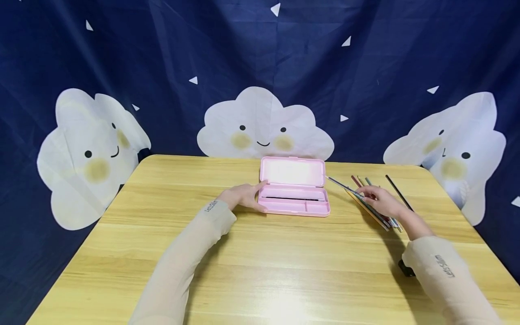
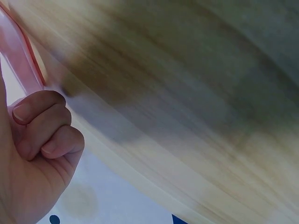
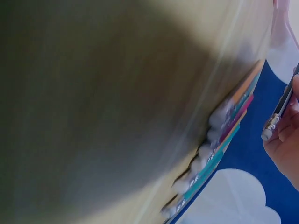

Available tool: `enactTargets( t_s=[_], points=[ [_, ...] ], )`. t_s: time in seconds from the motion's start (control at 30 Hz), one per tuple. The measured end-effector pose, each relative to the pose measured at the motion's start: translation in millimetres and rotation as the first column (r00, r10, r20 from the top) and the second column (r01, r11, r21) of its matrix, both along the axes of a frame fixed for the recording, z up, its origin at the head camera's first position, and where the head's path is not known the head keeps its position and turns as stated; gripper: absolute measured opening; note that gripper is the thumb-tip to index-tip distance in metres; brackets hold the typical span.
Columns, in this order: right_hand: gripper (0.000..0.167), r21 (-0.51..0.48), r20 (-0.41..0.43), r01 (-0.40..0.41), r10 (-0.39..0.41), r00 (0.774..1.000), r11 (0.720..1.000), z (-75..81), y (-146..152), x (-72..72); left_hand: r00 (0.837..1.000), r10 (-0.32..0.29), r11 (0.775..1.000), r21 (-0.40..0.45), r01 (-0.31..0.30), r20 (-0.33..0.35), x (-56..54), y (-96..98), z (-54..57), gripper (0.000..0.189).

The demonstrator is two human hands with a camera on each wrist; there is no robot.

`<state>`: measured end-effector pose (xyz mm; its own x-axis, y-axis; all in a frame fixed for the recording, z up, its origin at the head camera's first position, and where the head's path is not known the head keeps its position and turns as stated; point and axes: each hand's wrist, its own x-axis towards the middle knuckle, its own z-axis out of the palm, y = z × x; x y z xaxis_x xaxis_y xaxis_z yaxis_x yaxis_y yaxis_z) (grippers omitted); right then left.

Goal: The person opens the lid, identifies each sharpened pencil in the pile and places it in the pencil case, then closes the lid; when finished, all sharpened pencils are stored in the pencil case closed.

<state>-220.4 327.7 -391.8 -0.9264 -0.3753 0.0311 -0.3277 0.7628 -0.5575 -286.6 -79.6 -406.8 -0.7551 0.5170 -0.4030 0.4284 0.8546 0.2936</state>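
Note:
A pink pencil case (image 1: 284, 212) lies with its lid raised at the back of the table. One dark pencil (image 1: 292, 198) rests in its long rear compartment. My left hand (image 1: 245, 196) holds the case's left end, thumb at the front corner and a finger near the hinge; the left wrist view shows its other fingers curled (image 2: 46, 126) beside the pink edge. In my right hand (image 1: 383, 203) a dark pencil (image 3: 284, 100) with a white eraser is pinched, its far end pointing toward the case. Below that hand lies a bunch of several coloured pencils (image 1: 378, 216).
A black pencil (image 1: 396, 188) lies apart, right of the bunch and partly behind my right hand. The wooden table (image 1: 260, 262) ends at a dark blue curtain (image 1: 260, 45) printed with white clouds. Something small and black (image 1: 406, 269) shows under my right sleeve.

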Motion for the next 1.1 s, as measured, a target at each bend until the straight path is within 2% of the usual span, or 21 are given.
enactTargets(
  t_s=[0.27, 0.6, 0.97, 1.1],
  points=[
    [0.024, -0.059, -0.004, -0.018, 0.018, 1.0, 0.998, -5.5, -18.0, -8.4, 1.0, -0.001, 1.0, 0.0, 0.001, 0.001, 0.4, 0.1, 1.3, 0.106],
    [0.018, -0.074, -0.087, -0.117, 0.11, 0.99, 0.99, -10.4, -39.8, -18.1, 1.0, -0.004, 1.0, 0.013, 0.004, 0.005, 1.3, -0.1, 1.8, 0.107],
    [0.021, -0.055, -0.013, -0.15, 0.15, 0.989, 0.987, -10.7, -66.2, -28.9, 1.0, -0.002, 1.0, 0.012, 0.002, 0.007, -0.4, -0.2, 0.5, 0.108],
    [0.023, -0.02, -0.038, -0.178, 0.178, 0.983, 0.984, -12.3, -75.0, -32.8, 1.0, -0.006, 1.0, 0.006, 0.006, 0.0, -1.3, 0.0, -0.4, 0.107]
  ],
)
